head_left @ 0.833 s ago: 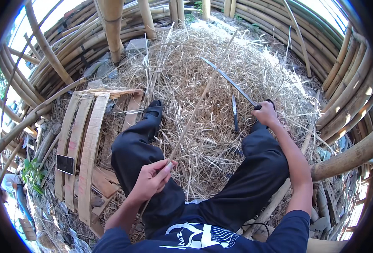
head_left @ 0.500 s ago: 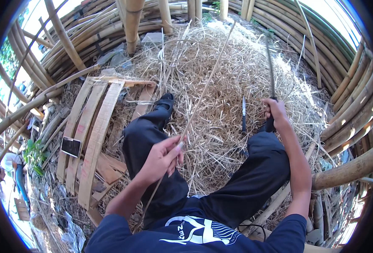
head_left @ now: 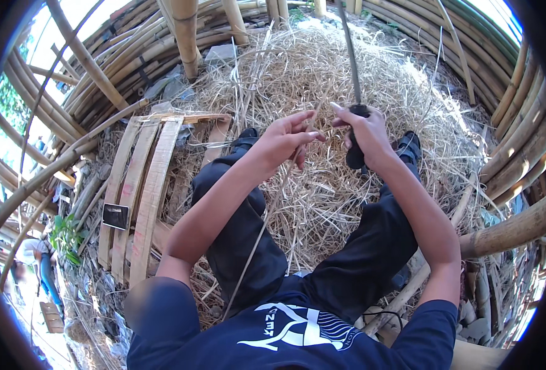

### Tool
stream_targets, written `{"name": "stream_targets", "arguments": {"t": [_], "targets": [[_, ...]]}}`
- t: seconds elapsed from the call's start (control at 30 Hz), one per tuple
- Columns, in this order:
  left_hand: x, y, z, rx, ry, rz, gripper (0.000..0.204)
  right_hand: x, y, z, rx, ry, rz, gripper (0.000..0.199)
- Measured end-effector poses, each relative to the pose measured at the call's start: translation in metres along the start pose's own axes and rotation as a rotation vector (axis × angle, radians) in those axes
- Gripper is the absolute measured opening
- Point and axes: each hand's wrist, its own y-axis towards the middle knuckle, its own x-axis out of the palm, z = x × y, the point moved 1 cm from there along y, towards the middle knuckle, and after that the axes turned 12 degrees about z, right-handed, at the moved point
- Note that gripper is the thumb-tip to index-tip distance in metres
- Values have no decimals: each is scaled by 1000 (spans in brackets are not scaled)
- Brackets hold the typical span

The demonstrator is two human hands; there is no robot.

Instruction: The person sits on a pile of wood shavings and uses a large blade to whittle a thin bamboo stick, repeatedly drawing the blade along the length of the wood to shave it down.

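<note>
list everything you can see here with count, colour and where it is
thin bamboo strip: one, pale tan, pinched in the left hand, trailing down past the lap
knife: one, dark blade and black handle, upright in the right hand
shavings pile: one, straw yellow, under and ahead of the legs
flat slats: several, pale wood, on the left
bamboo poles: many, tan, ringing the spot
trousers: black, legs stretched forward
left hand: centre
right hand: right of centre

Outdoor bamboo workshop: poles, shavings
</note>
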Motion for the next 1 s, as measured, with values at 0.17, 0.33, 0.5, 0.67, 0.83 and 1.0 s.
{"name": "stream_targets", "arguments": {"t": [0.17, 0.33, 0.5, 0.67, 0.83, 1.0], "targets": [[4, 21, 4, 0, 49, -174, 68, 8, 5, 10, 5, -72, 3, 34], [0, 24, -17, -70, -33, -174, 63, 18, 8, 18, 10, -130, 91, 27], [7, 17, -19, -107, -80, -116, 55, 17, 16, 21, 7, -166, 68, 28], [20, -2, -30, -215, 27, -11, 49, 17, 19, 16, -29, -301, 106, 33], [14, -30, -49, -231, 58, 60, 36, 15, 27, 26, -3, -361, 102, 33], [16, -87, -78, -263, 17, 105, 34, 8, 39, 36, -43, -463, 77, 32]]}}
